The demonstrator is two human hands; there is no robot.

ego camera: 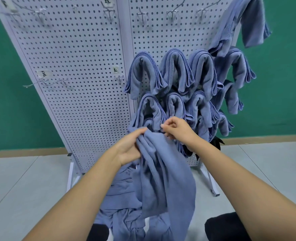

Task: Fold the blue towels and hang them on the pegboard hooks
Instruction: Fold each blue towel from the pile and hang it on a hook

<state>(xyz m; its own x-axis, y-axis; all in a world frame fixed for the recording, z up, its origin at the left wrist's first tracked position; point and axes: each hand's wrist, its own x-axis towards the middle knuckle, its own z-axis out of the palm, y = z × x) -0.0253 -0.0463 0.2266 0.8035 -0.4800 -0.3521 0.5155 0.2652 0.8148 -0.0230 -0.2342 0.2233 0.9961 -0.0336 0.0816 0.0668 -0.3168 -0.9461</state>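
Blue towel [161,171] hangs bunched between my hands, near side of the pegboard [74,66], low right panel. Left hand [129,146] clamps the gathered top; right hand [178,131] pinches its edge. I'd run the edge out to a corner, pull taut, square the fold before hooking.

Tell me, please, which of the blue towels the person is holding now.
The unfolded towel hanging from both hands: left hand grips its bunched top, right hand pinches its edge. The rest hang on the pegboard or lie heaped.
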